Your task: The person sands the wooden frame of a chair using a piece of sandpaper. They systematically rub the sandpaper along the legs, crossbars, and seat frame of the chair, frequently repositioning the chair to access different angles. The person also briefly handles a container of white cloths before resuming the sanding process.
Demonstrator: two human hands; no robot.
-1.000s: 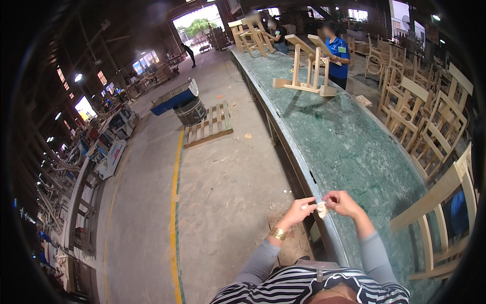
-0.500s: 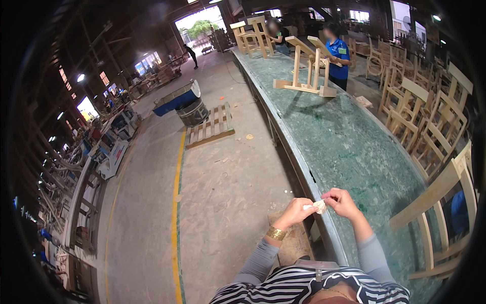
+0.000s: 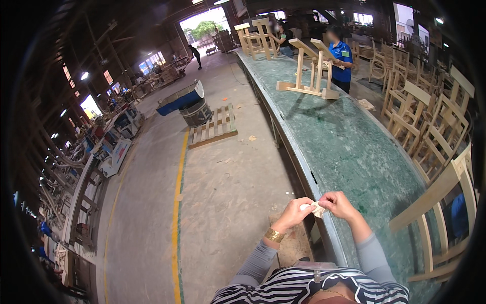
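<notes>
Close in front of me, over the metal edge of the green-topped workbench (image 3: pixel 349 147), both hands meet at a small, crumpled, cream-coloured piece (image 3: pixel 318 209), perhaps cloth or paper. My left hand (image 3: pixel 293 212), a gold bracelet at its wrist, pinches the piece from the left; something small and white shows at its fingertips. My right hand (image 3: pixel 338 204) grips the other side between thumb and bent forefinger. What exactly the piece is, I cannot make out.
A pale wooden chair frame (image 3: pixel 309 76) lies turned over farther along the bench, with people (image 3: pixel 340 61) beyond it. Another chair (image 3: pixel 435 202) stands close on my right, before many stacked chairs (image 3: pixel 425 111). Leftward on the floor are a pallet (image 3: pixel 215 129) and a dark barrel (image 3: pixel 196 112).
My right hand has shifted slightly left and closer to the left hand, still pinching the cream piece. The view has tilted a little; the far worker in blue has moved slightly.
</notes>
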